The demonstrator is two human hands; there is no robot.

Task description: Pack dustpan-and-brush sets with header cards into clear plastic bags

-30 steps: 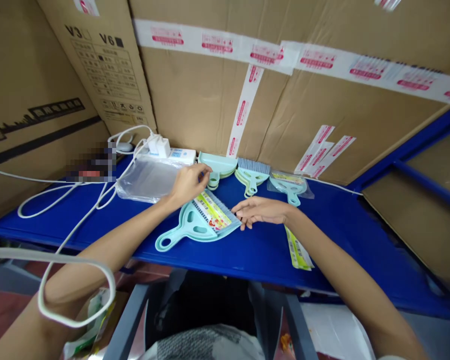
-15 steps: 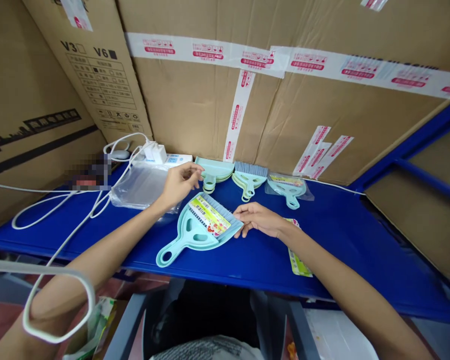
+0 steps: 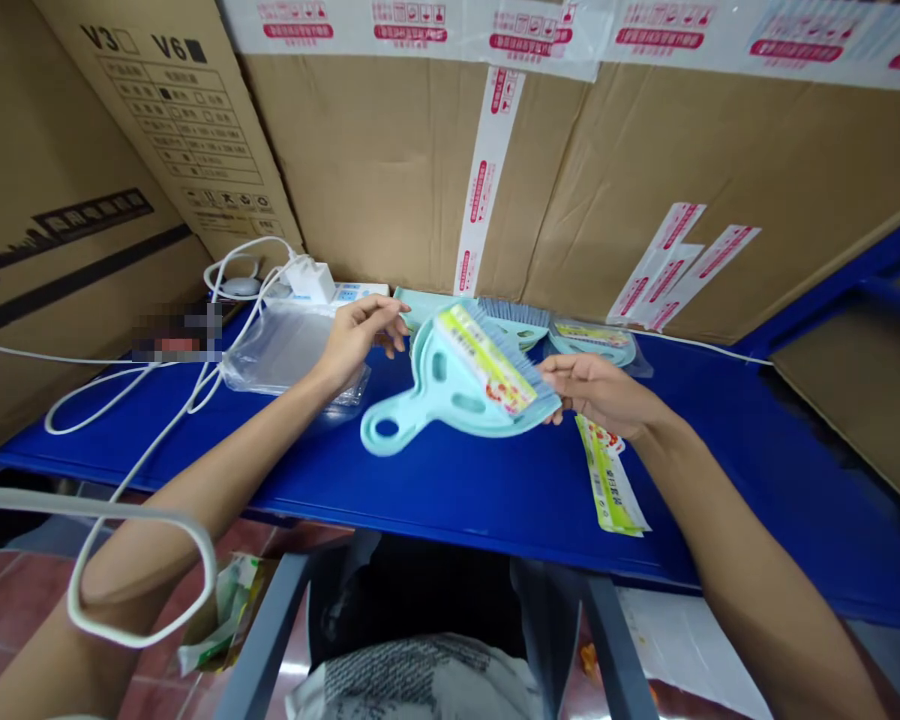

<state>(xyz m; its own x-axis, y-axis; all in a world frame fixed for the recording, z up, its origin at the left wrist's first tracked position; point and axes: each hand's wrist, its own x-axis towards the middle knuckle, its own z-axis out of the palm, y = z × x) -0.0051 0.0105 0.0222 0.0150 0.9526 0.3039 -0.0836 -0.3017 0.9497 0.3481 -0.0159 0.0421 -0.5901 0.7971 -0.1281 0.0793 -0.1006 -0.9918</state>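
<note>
Right hand [image 3: 596,388] pinches the bristle edge of the mint dustpan-and-brush set [image 3: 465,388], holding it tilted up off the blue shelf [image 3: 495,490], so its label faces the camera. Left hand [image 3: 356,335] hovers loosely curled just left of it, over the clear bags [image 3: 285,350]. One label card [image 3: 611,480] lies under the right wrist, three more sets behind

Dustpan-and-brush set [image 3: 461,385] no longer flat on bench [image 3: 495,490]: now lifted, tilted, handle toward 8 o'clock. Right hand [image 3: 596,390] went from touching its edge to gripping it. Left hand [image 3: 356,335] came off stacked dustpans, now hovering.
</note>
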